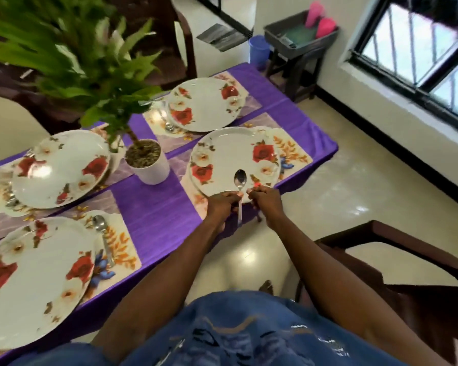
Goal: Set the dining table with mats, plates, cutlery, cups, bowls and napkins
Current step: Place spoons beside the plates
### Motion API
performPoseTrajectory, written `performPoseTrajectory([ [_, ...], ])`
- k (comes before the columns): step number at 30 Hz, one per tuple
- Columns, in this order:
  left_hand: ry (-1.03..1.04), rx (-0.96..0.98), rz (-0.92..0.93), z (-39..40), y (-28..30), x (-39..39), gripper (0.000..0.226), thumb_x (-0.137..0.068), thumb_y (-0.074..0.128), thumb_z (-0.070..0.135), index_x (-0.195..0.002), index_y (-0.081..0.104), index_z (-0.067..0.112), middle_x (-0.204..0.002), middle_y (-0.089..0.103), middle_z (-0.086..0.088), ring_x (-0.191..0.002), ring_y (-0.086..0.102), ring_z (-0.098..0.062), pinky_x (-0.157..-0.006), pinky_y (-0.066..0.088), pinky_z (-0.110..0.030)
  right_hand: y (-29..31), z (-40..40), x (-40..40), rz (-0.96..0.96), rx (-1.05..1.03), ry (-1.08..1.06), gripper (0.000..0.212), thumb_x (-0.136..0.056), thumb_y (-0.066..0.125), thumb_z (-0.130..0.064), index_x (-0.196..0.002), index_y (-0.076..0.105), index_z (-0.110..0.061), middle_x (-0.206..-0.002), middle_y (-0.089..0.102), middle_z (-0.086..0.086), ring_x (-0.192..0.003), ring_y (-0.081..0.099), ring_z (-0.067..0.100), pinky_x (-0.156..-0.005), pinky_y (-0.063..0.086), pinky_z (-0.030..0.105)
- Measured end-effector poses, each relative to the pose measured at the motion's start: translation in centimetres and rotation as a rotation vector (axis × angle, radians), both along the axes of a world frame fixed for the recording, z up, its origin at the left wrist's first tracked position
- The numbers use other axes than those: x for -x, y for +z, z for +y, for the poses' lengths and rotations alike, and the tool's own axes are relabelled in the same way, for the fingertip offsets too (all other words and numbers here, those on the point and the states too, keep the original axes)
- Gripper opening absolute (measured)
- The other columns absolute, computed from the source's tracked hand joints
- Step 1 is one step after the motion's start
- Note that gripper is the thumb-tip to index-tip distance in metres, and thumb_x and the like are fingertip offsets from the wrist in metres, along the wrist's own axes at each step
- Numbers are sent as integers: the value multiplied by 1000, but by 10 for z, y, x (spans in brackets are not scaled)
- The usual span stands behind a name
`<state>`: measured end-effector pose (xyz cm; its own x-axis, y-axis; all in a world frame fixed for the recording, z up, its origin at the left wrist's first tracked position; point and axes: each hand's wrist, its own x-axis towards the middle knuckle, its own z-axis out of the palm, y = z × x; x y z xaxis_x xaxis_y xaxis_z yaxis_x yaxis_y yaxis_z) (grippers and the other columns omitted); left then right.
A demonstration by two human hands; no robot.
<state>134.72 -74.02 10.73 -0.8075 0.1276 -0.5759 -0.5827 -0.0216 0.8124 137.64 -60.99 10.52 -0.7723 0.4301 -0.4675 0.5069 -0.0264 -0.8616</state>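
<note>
Four white plates with red roses sit on floral mats on the purple tablecloth [154, 215]. My left hand [222, 204] grips a metal spoon [240, 179] by its handle, bowl pointing away over the near rim of the right-hand plate [230, 157]. My right hand [265, 203] is just to the right, its fingers curled on that plate's near rim. The mat [294, 149] shows beyond this plate. A spoon [101, 228] lies on the mat beside the near-left plate [29, 281]. Spoons also lie by the far plate [204, 104] and the left plate [58, 167].
A white pot with a leafy plant [148, 162] stands at the table's centre. A dark chair [397, 262] is at my right, another [169, 35] beyond the table. A grey tray [299, 35] with pink cups sits on a stool by the window, next to a blue bucket [259, 50].
</note>
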Motion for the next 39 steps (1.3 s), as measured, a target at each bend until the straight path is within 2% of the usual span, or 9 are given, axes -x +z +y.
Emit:
performPoseTrajectory([
  [5, -44, 83, 51, 70, 7, 7, 3, -80, 74, 9, -80, 77, 10, -82, 75, -11, -73, 69, -23, -74, 57, -36, 12, 68, 8, 15, 21, -17, 13, -83, 64, -1, -91, 74, 0, -71, 67, 11, -57, 55, 14, -54, 44, 22],
  [10, 23, 113, 107, 99, 15, 36, 7, -82, 70, 2, -84, 75, 6, -68, 70, -8, -58, 60, -17, -58, 51, -27, 11, 96, 30, 3, 78, 79, 12, -89, 62, -4, -92, 72, 0, -69, 65, 8, -56, 55, 13, -51, 44, 18],
  [17, 86, 164, 126, 142, 6, 98, 15, -84, 70, 8, -97, 75, 6, -68, 66, -4, -51, 51, -10, -49, 39, -22, 7, 130, 87, 25, 116, 177, 15, -89, 67, -10, -98, 73, 0, -91, 71, 21, -74, 61, 23, -64, 48, 31],
  [21, 31, 202, 139, 171, 2, 131, 17, -85, 65, 6, -97, 76, 9, -79, 70, -5, -64, 58, -11, -52, 44, -19, 9, 163, 125, 1, 40, 228, 5, -88, 69, -12, -86, 73, -13, -80, 70, 11, -65, 59, 20, -62, 49, 31],
  [25, -20, 222, 122, 186, -5, 156, 14, -87, 67, 19, -91, 76, 10, -83, 73, -11, -69, 60, -16, -74, 52, -35, 2, 186, 161, -44, -3, 264, 9, -85, 70, -6, -92, 75, -9, -87, 73, 10, -73, 64, 18, -74, 56, 36],
  [28, 42, 203, 82, 185, -6, 170, 11, -89, 67, 23, -91, 75, 16, -84, 72, -3, -77, 64, -17, -79, 54, -32, -5, 197, 181, -92, -30, 253, 5, -82, 73, -4, -87, 75, -4, -71, 67, 8, -59, 56, 14, -59, 49, 32],
  [34, 106, 309, 122, 169, -20, 172, 18, -89, 67, 21, -97, 76, 9, -90, 75, -6, -76, 67, -13, -65, 52, -15, -27, 214, 215, -221, -207, 424, 5, -76, 69, 4, -71, 67, 4, -58, 52, 10, -51, 45, 17, -59, 39, 36],
  [37, 112, 369, 128, 169, -21, 170, 20, -90, 65, 21, -100, 76, 9, -92, 75, -5, -80, 68, -14, -65, 48, -14, -35, 218, 223, -313, -216, 479, 11, -81, 64, -1, -72, 64, -8, -62, 57, 6, -59, 54, 21, -58, 48, 36],
  [39, 129, 398, 122, 172, -22, 169, 18, -89, 64, 22, -96, 77, 11, -90, 75, -3, -83, 68, -15, -69, 50, -18, -40, 219, 226, -315, -249, 541, 7, -81, 64, 0, -79, 69, 5, -66, 62, 12, -62, 59, 24, -61, 53, 44],
])
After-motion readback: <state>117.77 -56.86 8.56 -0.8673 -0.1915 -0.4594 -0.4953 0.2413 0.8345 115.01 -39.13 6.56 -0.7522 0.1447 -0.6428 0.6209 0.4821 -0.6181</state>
